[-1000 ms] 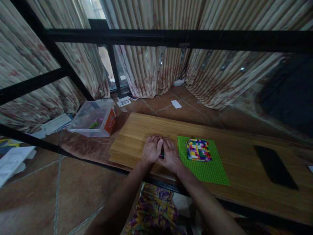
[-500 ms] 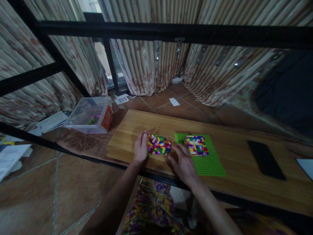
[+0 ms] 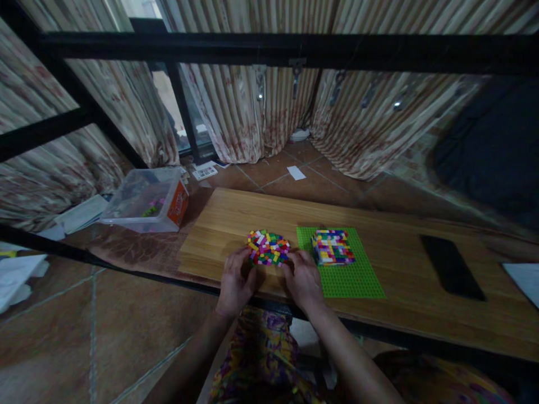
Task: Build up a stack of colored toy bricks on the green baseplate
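A heap of small toy building bricks (image 3: 269,248) in many colours lies loose on the wooden tabletop. My left hand (image 3: 236,280) rests at the heap's lower left edge, fingers curved and thumb apart, with no brick visible in it. On the lower right side, my right hand (image 3: 304,279) touches the edge of the heap, its thumb and fingers also apart. Just beyond the right hand stands a block of stacked multicoloured bricks (image 3: 334,247) on a green studded baseplate (image 3: 357,280).
A black phone-like slab (image 3: 452,267) lies on the table (image 3: 400,269) to the right, near a white sheet (image 3: 522,279). Left of the table is a clear plastic box (image 3: 145,196) with a few pieces inside. Curtains and a dark metal frame stand behind.
My left hand has moved from the heap's left side down to its near left edge. My right hand has shifted slightly nearer me. The view has shifted a little.
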Demonstrator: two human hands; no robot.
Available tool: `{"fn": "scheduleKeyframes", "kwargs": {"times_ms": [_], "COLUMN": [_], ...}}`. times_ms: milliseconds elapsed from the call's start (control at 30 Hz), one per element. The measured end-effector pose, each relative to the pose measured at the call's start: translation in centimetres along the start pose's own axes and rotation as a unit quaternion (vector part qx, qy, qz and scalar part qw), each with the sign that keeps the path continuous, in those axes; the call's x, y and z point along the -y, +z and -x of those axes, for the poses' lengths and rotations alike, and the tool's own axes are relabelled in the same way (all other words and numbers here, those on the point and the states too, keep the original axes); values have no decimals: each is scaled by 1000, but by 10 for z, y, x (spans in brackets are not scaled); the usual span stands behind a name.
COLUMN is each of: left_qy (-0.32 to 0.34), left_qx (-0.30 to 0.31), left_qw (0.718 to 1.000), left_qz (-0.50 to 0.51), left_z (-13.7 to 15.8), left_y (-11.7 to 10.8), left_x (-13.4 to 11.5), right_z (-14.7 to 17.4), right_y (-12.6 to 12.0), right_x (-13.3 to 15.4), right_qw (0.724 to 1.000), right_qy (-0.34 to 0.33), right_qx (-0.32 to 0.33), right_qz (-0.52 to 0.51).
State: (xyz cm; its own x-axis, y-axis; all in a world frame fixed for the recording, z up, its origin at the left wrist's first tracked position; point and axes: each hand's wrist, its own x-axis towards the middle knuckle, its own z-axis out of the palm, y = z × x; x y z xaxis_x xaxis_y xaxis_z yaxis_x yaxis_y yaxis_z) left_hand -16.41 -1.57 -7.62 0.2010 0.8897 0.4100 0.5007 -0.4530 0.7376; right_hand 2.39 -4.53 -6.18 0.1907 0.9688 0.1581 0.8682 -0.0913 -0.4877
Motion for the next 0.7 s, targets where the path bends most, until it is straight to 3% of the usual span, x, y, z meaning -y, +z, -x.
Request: {"fn": "scheduleKeyframes", "kwargs": {"times_ms": [267, 567, 700], "left_qy": [15, 16, 20], "left_qx": [0, -4, -8], "left_qw": [998, 999, 1000], "left_qz": [-60, -50, -21], "left_z": [-1, -1, -3], "left_y": [3, 3, 1], "left_x": [-3, 1, -9], "right_z": [-3, -3, -1], "right_y": [2, 9, 3], "right_x": [5, 4, 9], "right_qw": [999, 990, 987], "right_qy": [32, 42, 28], "right_qx": [-24, -45, -56], "right_qz": [-35, -127, -149]}}
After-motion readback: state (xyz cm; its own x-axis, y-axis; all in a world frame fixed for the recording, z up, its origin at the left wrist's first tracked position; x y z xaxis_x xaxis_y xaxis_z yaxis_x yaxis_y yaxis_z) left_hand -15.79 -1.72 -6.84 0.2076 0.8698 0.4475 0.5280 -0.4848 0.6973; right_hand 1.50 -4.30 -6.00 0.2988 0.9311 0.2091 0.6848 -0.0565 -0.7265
